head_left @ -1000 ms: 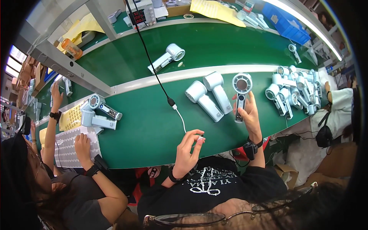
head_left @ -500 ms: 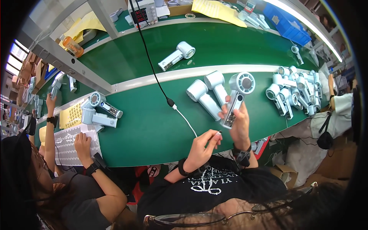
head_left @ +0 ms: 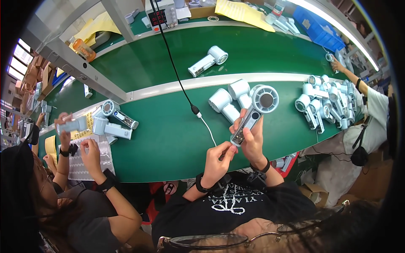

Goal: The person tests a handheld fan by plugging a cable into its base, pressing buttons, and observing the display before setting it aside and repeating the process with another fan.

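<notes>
A pale blue handheld fan [head_left: 247, 124] with a round vented head is tilted above the bench, with my right hand [head_left: 254, 145] wrapped round its handle. Part of the handle's front is uncovered, showing inner parts. At the handle's lower end, my left hand [head_left: 216, 163] pinches the plug of a white cable [head_left: 207, 126]. Its fingertips hide the plug, so I cannot tell whether it sits in the fan. Just beyond my hands, two more fans [head_left: 220, 100] lie on the green bench.
Several fans are piled [head_left: 325, 101] at the right. Another fan [head_left: 209, 61] lies on the far green strip, past a pale rail [head_left: 168, 87]. A black cord [head_left: 173, 63] hangs down to the white cable. At the left, a co-worker sits by fans [head_left: 112, 126] and a sticker sheet [head_left: 105, 154].
The fan in my right hand has come down and left, its lower end meeting my left fingertips. The left co-worker now lifts a fan; at far right a person's hand reaches a fan.
</notes>
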`<state>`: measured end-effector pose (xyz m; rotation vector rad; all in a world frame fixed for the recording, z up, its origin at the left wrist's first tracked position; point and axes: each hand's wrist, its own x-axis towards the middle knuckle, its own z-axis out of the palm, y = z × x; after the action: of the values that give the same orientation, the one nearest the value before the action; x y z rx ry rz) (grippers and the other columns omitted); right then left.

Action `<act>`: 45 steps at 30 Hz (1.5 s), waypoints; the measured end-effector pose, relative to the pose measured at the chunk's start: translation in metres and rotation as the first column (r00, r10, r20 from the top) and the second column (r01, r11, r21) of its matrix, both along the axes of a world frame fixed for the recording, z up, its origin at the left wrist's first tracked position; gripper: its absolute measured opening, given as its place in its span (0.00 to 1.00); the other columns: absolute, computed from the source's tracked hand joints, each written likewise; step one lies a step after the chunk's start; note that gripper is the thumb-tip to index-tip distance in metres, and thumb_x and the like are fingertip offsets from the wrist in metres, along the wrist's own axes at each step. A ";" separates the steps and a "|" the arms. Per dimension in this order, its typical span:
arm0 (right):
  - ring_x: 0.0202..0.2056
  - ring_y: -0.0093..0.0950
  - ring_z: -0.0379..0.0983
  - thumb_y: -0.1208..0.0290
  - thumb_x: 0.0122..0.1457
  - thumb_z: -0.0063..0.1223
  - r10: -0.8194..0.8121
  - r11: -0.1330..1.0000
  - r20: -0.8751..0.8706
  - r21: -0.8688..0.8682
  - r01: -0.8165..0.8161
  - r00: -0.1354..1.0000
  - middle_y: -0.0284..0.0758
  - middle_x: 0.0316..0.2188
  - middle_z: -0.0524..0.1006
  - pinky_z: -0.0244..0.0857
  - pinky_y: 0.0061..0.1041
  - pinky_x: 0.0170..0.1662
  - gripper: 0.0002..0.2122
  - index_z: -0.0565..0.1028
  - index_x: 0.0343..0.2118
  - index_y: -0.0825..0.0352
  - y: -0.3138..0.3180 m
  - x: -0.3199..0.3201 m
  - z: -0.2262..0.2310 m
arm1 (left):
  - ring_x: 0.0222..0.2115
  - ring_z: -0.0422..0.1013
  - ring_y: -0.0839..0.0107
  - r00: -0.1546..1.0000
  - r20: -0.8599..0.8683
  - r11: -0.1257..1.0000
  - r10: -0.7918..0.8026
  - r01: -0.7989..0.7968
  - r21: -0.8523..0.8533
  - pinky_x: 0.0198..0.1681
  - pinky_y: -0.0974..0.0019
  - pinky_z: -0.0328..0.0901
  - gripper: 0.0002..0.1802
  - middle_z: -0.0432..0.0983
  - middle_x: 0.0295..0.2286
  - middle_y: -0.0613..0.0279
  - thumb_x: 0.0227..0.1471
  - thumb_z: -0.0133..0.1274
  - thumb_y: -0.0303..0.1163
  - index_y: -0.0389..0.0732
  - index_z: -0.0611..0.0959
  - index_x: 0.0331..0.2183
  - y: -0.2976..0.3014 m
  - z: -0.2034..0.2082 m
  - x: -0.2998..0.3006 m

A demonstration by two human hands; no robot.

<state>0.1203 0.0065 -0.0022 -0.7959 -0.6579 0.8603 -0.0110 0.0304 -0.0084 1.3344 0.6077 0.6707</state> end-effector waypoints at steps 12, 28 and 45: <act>0.59 0.39 0.57 0.68 0.49 0.61 0.215 0.918 0.965 -0.252 -0.306 -0.150 0.39 0.57 0.63 0.50 0.40 0.62 0.31 0.61 0.57 0.63 0.141 0.125 0.061 | 0.43 0.73 0.57 0.886 0.343 0.929 0.313 -0.360 0.082 0.42 0.66 0.66 0.11 0.65 0.49 0.44 0.58 0.45 0.25 0.27 0.77 0.27 0.026 -0.007 -0.041; 0.46 0.33 0.70 0.74 0.46 0.60 0.361 0.849 0.661 -0.525 -0.062 -0.658 0.34 0.38 0.75 0.63 0.40 0.51 0.24 0.73 0.50 0.55 0.197 0.087 0.041 | 0.45 0.71 0.48 0.874 0.249 0.874 0.418 -0.461 0.151 0.46 0.58 0.67 0.14 0.65 0.49 0.40 0.58 0.45 0.26 0.25 0.75 0.25 0.022 0.001 -0.053; 0.53 0.36 0.66 0.62 0.41 0.70 0.339 0.691 0.940 -0.214 -0.690 0.048 0.45 0.56 0.63 0.64 0.34 0.53 0.42 0.57 0.59 0.64 0.100 0.091 0.113 | 0.38 0.73 0.62 0.950 0.242 0.927 0.197 -0.261 0.268 0.41 0.65 0.68 0.08 0.65 0.50 0.36 0.54 0.49 0.23 0.25 0.77 0.29 0.005 0.007 -0.061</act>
<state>0.2111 0.1064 0.1112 -0.7134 -2.3211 0.8140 -0.0718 0.0358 -0.0019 1.4566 0.5079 1.1182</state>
